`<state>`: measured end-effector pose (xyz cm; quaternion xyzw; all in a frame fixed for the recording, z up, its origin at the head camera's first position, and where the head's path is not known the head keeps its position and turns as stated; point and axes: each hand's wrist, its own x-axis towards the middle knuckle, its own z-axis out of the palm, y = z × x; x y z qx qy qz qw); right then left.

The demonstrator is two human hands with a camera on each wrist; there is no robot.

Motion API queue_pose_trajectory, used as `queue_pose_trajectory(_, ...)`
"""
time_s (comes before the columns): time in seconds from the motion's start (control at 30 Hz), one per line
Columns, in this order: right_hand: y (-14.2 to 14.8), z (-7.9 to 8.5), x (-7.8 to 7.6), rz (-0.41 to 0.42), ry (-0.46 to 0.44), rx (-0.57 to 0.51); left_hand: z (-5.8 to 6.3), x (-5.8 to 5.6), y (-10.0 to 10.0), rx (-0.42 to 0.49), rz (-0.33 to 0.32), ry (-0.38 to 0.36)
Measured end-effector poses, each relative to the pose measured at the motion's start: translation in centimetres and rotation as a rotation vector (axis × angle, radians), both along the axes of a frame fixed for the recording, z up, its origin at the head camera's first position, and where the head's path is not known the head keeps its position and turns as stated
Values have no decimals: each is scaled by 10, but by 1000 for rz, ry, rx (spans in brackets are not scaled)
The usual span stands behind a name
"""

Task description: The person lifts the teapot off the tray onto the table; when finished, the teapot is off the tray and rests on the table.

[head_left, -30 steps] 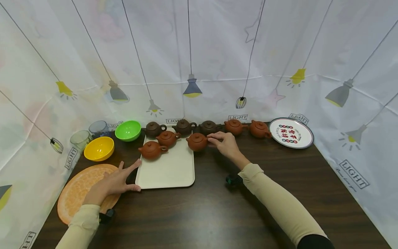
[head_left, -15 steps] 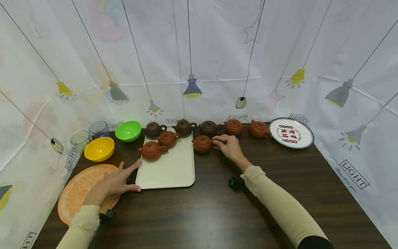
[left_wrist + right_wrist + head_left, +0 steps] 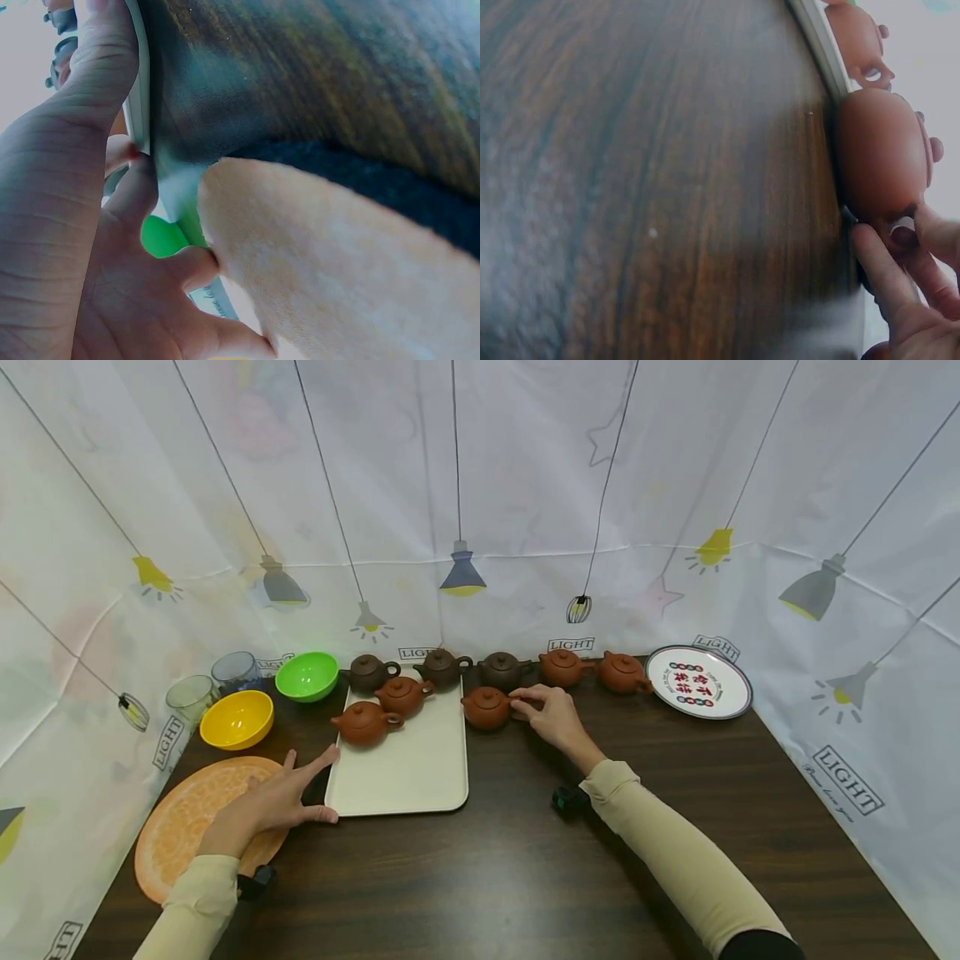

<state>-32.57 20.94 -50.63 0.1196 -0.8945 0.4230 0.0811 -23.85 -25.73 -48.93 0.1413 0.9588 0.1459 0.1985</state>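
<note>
My right hand [image 3: 553, 717] pinches the handle of a reddish-brown clay teapot [image 3: 485, 708] just right of the cream tray [image 3: 408, 777]. The right wrist view shows this teapot [image 3: 881, 154] close to the tray's rim [image 3: 821, 41], with fingers and thumb at its handle. My left hand [image 3: 266, 806] is spread, its thumb and forefinger touching the tray's left edge; part of it lies over an orange round mat [image 3: 176, 827]. Two reddish-brown teapots, one nearer [image 3: 365, 724] and one behind it [image 3: 403, 695], stand on the tray's left part.
Dark teapots [image 3: 504, 670] and reddish ones [image 3: 562, 667] line the back. A white patterned plate [image 3: 701, 706] lies at right. At left stand a green bowl [image 3: 307, 677], a yellow bowl [image 3: 237, 720] and two glasses, one clear [image 3: 191, 696], one bluish [image 3: 236, 672].
My right hand has shifted the teapot a little to the right, from the tray's right edge to beside it, then held still. My left hand stays at the tray.
</note>
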Motion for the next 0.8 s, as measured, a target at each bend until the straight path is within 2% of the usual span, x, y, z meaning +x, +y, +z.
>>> queue_pose_trajectory(0.17,-5,5,3,17,106,-29,-3,-1,-3,26,-3,6)
queue_pose_trajectory(0.37,-26,17,4,68,208,-120,-4,1,-4,20,2,-4)
queue_pose_trajectory(0.47,-40,22,5,99,200,-172,-6,0,-4,17,-5,-1)
queue_pose_trajectory(0.63,-73,29,9,189,120,-221,-4,0,-3,61,-5,18)
queue_pose_trajectory(0.8,-115,29,11,257,10,-147,-2,-1,-3,34,1,5)
